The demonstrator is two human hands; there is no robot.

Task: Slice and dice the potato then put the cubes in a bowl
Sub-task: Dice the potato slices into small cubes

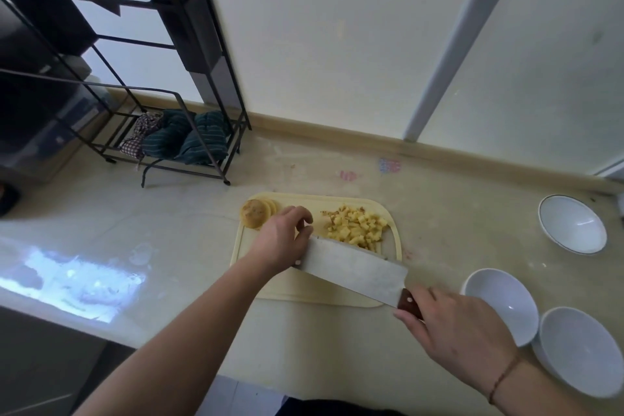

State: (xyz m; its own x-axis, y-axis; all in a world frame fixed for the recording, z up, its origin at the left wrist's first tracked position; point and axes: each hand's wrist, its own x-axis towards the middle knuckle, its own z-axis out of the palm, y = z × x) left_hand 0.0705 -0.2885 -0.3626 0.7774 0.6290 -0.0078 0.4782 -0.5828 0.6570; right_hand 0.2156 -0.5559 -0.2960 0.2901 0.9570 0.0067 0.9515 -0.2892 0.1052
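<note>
Right hand (459,331) grips cleaver (354,267) | left hand (287,236) curled, hold unclear | dicing; cubes (358,226) piled | next: slices (258,213)

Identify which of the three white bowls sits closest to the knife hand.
The middle bowl, just right of the right hand; the other two lie farther off.

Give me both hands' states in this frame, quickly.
Left hand: fingers curled down on the cutting board beside the cleaver blade; what it holds is hidden, so cannot tell.
Right hand: grips the cleaver's wooden handle.
</note>
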